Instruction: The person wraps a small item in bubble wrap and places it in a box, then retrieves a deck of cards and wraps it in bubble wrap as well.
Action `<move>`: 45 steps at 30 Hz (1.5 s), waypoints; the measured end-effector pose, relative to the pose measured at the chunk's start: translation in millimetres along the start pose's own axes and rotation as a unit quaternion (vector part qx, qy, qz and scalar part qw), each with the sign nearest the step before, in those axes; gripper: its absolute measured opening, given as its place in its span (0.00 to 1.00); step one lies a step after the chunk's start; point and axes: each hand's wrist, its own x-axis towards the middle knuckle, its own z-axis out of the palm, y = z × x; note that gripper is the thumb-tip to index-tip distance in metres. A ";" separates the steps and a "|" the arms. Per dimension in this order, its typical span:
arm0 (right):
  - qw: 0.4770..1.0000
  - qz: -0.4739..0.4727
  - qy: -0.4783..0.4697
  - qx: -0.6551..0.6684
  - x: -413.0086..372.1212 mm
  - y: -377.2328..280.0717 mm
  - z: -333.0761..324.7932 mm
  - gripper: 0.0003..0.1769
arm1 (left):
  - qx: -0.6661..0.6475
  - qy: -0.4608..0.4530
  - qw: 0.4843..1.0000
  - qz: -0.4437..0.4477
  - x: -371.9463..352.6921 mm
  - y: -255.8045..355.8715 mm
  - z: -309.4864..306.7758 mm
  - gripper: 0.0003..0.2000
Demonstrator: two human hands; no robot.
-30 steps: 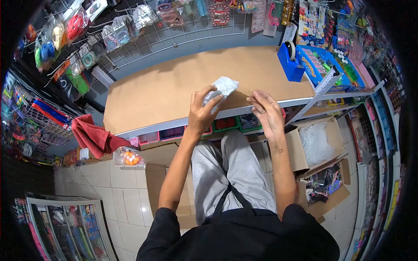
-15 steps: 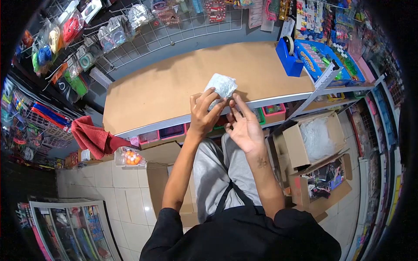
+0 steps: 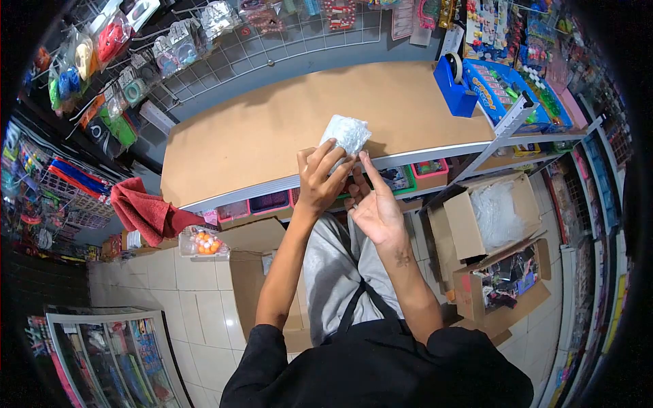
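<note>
Hands [image 3: 315, 181] at white bundle [image 3: 348, 132], tape dispenser [image 3: 458, 94], open cartons [image 3: 458, 228]

Left hand [image 3: 318, 179] is arched; right hand [image 3: 379, 212] upturned, some fingers [image 3: 360, 192] apparently bent.

White package [image 3: 351, 132] partly behind fingers [image 3: 322, 155]

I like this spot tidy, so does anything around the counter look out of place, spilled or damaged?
No spill or damage stands out. The red cloth hangs bunched at the left end of the counter, and two open cardboard boxes at right sit askew, flaps splayed. The bundle in the left hand looks crumpled, perhaps just wrapping.
</note>
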 end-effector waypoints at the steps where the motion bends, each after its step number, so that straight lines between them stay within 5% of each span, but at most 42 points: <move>1: 1.000 -0.001 -0.001 0.002 0.2 0.6 -0.6 0.13 | 0.000 0.000 1.000 0.001 -0.3 0.2 0.2 0.12; 10: 0.999 -0.024 0.022 0.027 -4.1 7.2 4.8 0.15 | -0.036 0.012 0.999 -0.008 -2.1 1.3 2.5 0.12; 16: 0.989 -0.134 0.055 -0.021 -8.4 0.9 5.7 0.16 | -0.049 0.008 0.998 -0.030 -3.6 1.0 -0.2 0.12; 21: 0.950 -0.242 -0.036 -0.193 -9.1 -34.6 2.5 0.12 | -0.092 -0.040 0.995 0.004 2.0 -3.7 -14.4 0.10; 23: 0.906 -0.234 -0.079 -0.344 -12.0 -58.7 7.2 0.12 | -0.095 -0.063 0.993 0.017 6.4 -3.8 -25.7 0.10; 27: 0.883 -0.209 -0.113 -0.406 -20.7 -73.2 14.7 0.09 | -0.099 -0.088 0.991 0.025 6.8 -4.9 -32.4 0.09; 31: 0.890 -0.174 -0.135 -0.398 -21.3 -74.5 11.0 0.09 | -0.100 -0.081 0.992 0.014 5.7 -2.9 -31.8 0.09; 40: 0.882 -0.150 -0.163 -0.415 -22.4 -79.6 9.1 0.26 | -0.098 -0.079 0.992 0.027 2.8 -0.6 -30.8 0.09; 45: 0.862 -0.125 -0.201 -0.447 -15.6 -88.4 10.6 0.23 | -0.080 -0.119 0.988 0.064 5.0 2.6 -34.5 0.08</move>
